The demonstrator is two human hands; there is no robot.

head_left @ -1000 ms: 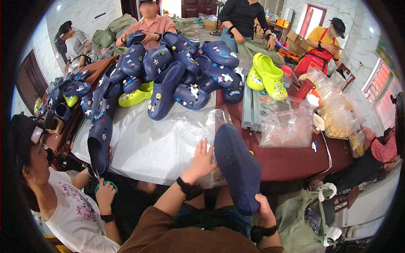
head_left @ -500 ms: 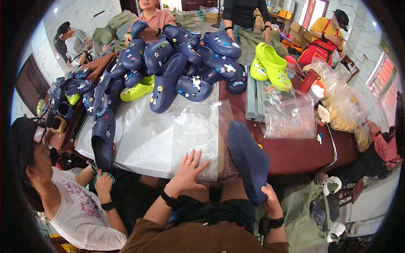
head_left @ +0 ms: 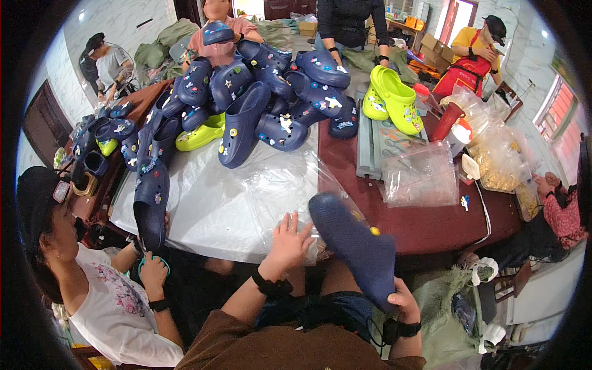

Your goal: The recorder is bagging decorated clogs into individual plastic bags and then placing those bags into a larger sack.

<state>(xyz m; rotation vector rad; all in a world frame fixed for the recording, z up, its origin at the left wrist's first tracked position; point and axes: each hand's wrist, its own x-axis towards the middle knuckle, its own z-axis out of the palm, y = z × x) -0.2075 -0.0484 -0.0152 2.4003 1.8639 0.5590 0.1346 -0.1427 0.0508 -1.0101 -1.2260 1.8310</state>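
At the table's front edge, my right hand (head_left: pixel 404 302) grips a navy clog (head_left: pixel 354 246) by its lower end, thumb on top. The clog is tilted, its other end pointing up and left, and a yellow charm shows on its side. My left hand (head_left: pixel 290 242) is spread, fingers apart, over a clear plastic sheet (head_left: pixel 271 179) and close to the clog's raised end. Whether its fingertips touch the plastic is hard to tell. Beyond the sheet lies a heap of navy clogs (head_left: pixel 243 126) with charms, a lime-green clog (head_left: pixel 203 132) among them.
Lime-green clogs (head_left: pixel 394 102) sit on a grey rack (head_left: pixel 370 148) at the right, near clear bags (head_left: pixel 419 176) and a red bottle (head_left: pixel 447 120). A co-worker's hand (head_left: pixel 153 271) at my left holds green-handled scissors against another navy clog (head_left: pixel 151 203). Other people stand around the table.
The clog in my right hand has tipped left, and its yellow charm now shows. My left hand has moved slightly right. The plastic sheet has shifted and wrinkled. Across the table, a person has raised a clog.
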